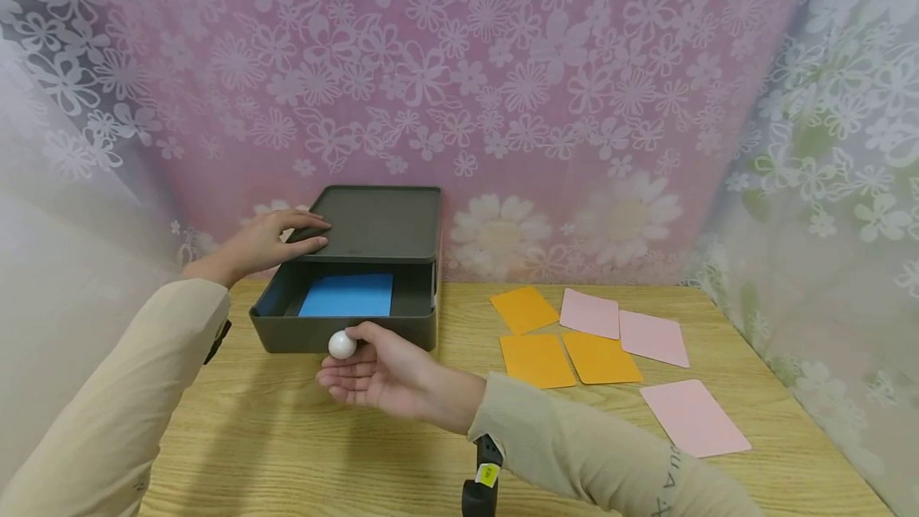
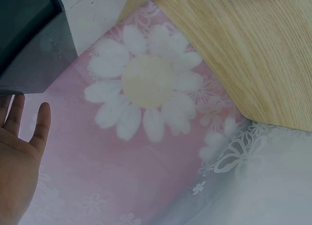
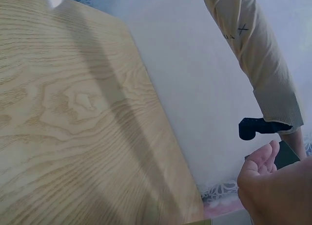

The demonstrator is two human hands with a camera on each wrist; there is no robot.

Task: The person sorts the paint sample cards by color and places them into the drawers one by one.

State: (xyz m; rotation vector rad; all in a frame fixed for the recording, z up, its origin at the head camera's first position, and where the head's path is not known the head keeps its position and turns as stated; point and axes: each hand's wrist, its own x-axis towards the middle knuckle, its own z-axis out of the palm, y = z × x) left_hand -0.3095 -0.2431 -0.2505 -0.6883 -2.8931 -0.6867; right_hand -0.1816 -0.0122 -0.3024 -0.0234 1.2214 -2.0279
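Note:
A dark grey box (image 1: 309, 335) stands on the table with its front part uncovered and its flat lid (image 1: 380, 222) lying towards the back. Inside lies a blue card (image 1: 347, 295). My left hand (image 1: 262, 244) rests on the lid's left side, fingers and thumb extended; the left wrist view shows part of this hand (image 2: 19, 152) beside a dark box corner (image 2: 34, 45). Just before the box's front wall, my right hand (image 1: 391, 373) pinches a small white ball (image 1: 341, 345) between thumb and fingers, palm partly upward. The right wrist view hides the ball behind the hand (image 3: 273, 186).
To the right, orange cards (image 1: 537, 361) and pink cards (image 1: 695, 418) lie spread on the wooden table (image 1: 287, 437). A flowered pink curtain (image 1: 502, 102) hangs behind, with pale curtains at both sides. Black wrist straps (image 1: 487, 461) sit at the sleeves.

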